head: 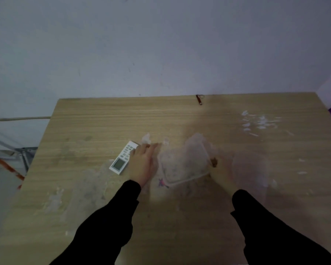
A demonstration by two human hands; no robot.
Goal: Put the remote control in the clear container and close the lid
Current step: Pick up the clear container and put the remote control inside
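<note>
On the wooden surface [96,119], the clear container [183,165] sat at centre, tilted, its lid [250,173] seemingly at three o'clock, blurred. The right hand [221,172] gripped the container's right rim, though how tightly was unclear. The white remote control [122,158] lay at nine o'clock, long axis toward one o'clock; the nearer left hand [141,163], its grip spread flat, touched its right edge.

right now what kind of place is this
Likely a plain indoor room or makeshift workspace: a smudged light wood-grain table pushed against a bare pale painted wall, with a white rectangular remote control on it.
</note>
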